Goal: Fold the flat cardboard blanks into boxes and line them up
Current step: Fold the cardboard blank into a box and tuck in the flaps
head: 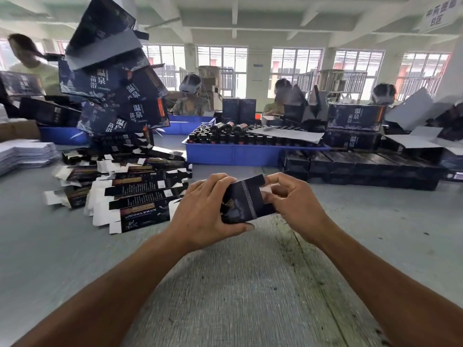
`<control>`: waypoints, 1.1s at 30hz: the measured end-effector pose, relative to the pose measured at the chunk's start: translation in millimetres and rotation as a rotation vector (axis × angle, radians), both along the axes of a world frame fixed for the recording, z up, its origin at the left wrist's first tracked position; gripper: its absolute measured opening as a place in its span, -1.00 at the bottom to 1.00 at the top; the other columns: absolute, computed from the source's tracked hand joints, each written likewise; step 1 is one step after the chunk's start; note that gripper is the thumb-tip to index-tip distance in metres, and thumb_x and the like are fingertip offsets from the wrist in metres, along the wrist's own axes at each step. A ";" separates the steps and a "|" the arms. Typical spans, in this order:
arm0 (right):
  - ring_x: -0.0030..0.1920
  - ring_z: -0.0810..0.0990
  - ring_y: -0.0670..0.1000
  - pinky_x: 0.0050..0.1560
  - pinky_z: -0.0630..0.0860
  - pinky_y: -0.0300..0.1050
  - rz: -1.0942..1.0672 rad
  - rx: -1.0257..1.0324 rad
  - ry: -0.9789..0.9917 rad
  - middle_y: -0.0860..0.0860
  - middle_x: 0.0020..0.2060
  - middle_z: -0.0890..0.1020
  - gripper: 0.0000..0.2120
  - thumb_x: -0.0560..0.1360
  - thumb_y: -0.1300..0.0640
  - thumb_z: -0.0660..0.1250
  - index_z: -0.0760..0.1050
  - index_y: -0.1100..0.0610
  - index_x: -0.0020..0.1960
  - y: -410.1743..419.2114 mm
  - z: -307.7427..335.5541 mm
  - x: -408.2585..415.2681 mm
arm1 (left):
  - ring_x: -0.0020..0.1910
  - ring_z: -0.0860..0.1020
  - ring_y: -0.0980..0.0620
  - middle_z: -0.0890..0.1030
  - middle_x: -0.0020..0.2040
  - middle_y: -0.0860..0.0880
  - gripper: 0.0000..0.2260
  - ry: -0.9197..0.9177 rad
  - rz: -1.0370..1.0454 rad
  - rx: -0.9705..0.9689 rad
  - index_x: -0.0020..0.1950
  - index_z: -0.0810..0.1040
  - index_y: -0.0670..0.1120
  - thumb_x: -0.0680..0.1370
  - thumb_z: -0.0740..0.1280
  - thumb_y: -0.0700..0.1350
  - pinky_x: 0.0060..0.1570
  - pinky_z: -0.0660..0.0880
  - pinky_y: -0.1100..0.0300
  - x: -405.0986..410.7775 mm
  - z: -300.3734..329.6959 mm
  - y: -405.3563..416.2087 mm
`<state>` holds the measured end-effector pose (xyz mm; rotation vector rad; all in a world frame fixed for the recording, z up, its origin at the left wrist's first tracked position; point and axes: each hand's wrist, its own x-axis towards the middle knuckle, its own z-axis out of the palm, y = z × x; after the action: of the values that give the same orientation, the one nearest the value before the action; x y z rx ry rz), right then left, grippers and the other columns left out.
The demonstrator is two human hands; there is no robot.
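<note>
A dark blue cardboard box [244, 200] is held just above the grey table, partly folded into shape, with a white flap showing at its right end. My left hand [203, 209] grips its left end, thumb underneath. My right hand [293, 199] pinches the right end at the flap. A loose heap of flat dark blanks [132, 189] lies on the table to the left of my hands. Folded dark boxes [363, 166] stand in a row at the back right.
A blue tray [233, 152] of small dark bottles stands behind my hands. Tall stacks of printed boxes [112, 83] lean at the back left. White sheets [25, 152] are piled at the far left. Several people sit or stand across the table.
</note>
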<state>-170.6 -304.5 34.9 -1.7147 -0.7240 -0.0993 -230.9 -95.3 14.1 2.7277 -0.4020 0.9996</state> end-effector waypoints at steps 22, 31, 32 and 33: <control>-0.15 0.69 0.00 -0.26 0.63 -0.15 -0.078 -0.070 -0.177 -0.10 -0.03 0.71 -0.62 0.60 0.18 0.33 0.48 -0.25 0.28 -0.6 12.9 -9.9 | 0.36 0.40 -0.14 0.39 0.42 -0.12 -0.46 -0.170 -0.045 0.129 0.54 0.27 0.19 0.58 0.20 0.30 0.34 0.33 -0.10 -5.9 8.5 -6.1; -0.22 0.69 -0.10 -0.29 0.54 -0.34 -0.128 -0.011 -0.159 -0.08 -0.11 0.70 -0.48 0.59 0.18 0.36 0.32 -0.18 0.45 3.7 9.8 -15.5 | 0.44 0.31 -0.04 0.36 0.50 -0.02 -0.46 -0.081 -0.071 0.046 0.45 0.31 0.21 0.50 0.26 0.30 0.33 0.26 -0.02 -9.2 12.0 -1.4; -0.21 0.69 -0.10 -0.28 0.54 -0.33 -0.128 -0.017 -0.163 -0.07 -0.12 0.69 -0.47 0.59 0.19 0.36 0.32 -0.19 0.46 3.7 9.1 -15.7 | 0.44 0.32 -0.05 0.37 0.50 -0.02 -0.46 -0.079 -0.079 0.052 0.45 0.33 0.19 0.50 0.27 0.30 0.34 0.27 -0.03 -8.7 11.0 -1.1; -0.21 0.68 -0.09 -0.27 0.54 -0.33 -0.130 -0.025 -0.168 -0.05 -0.11 0.68 -0.46 0.59 0.19 0.35 0.32 -0.21 0.46 3.7 8.3 -15.6 | 0.43 0.34 -0.05 0.38 0.49 -0.02 -0.46 -0.082 -0.082 0.060 0.45 0.34 0.17 0.50 0.28 0.29 0.33 0.28 -0.03 -8.2 9.9 -0.8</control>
<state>-186.2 -300.8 43.2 -1.7912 -0.7388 -0.3294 -239.1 -96.1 24.0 2.7045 -0.5615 1.0966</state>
